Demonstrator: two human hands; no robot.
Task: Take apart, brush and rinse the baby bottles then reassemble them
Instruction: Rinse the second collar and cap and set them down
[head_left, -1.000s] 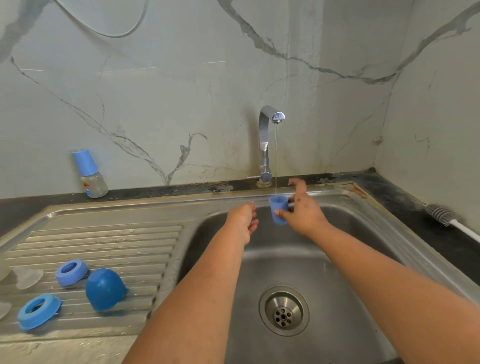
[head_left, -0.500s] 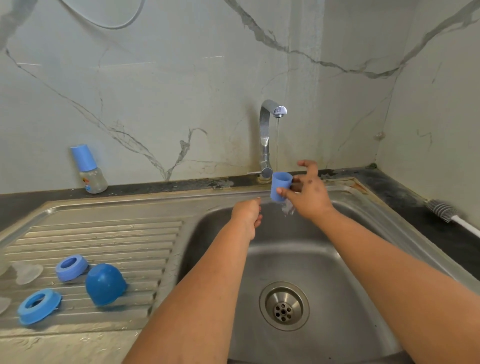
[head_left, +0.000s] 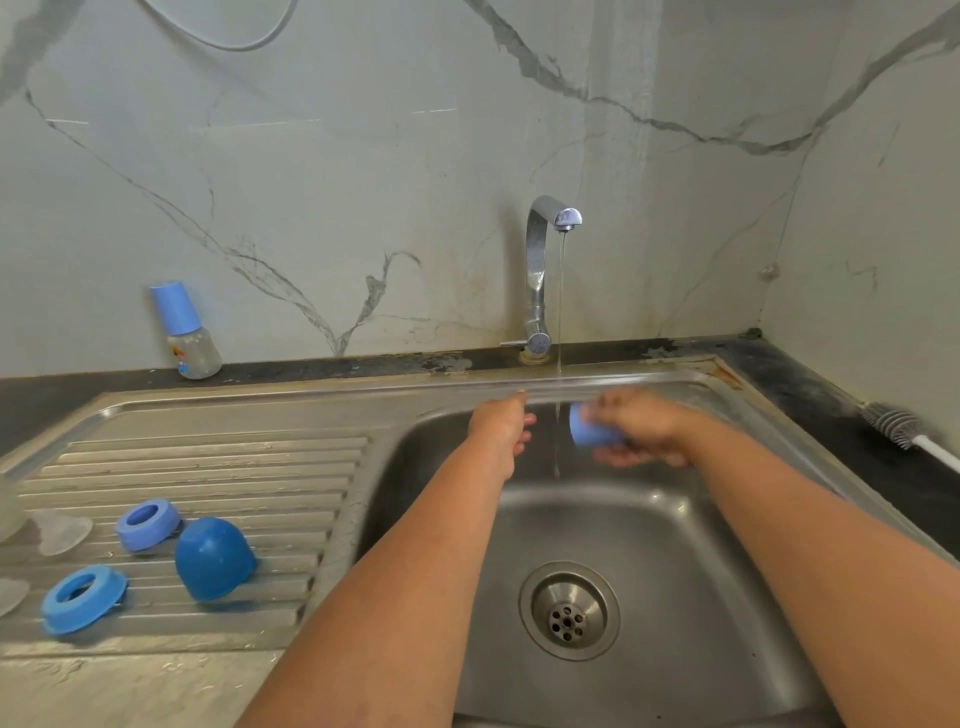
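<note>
Small blue cap (head_left: 589, 432) sits tipped over the sink (head_left: 649, 545), just right of the tap's (head_left: 540, 270) thin stream — right hand (head_left: 644, 431) fingers curled round it, blurred. Left hand (head_left: 501, 427) hangs empty, loosely curled. Best to roll the cap's mouth through the water — grip firm, it's wet.

A stainless steel sink (head_left: 649, 545) with a round perforated drain (head_left: 569, 610) is set into a dark desk (head_left: 810, 384) in the corner of a kitchen. To its left runs a ribbed, wet draining board (head_left: 218, 467). A chrome gooseneck tap (head_left: 537, 270) stands upright behind the basin, a thin stream of water (head_left: 560, 312) falling from its spout into the bowl. Pale marble-effect wall panels (head_left: 363, 156), veined in grey, rise behind and to the right. A thin grey cable (head_left: 244, 44) loops down the wall at upper left. Rusty staining marks the sink's far right corner (head_left: 724, 371).
</note>
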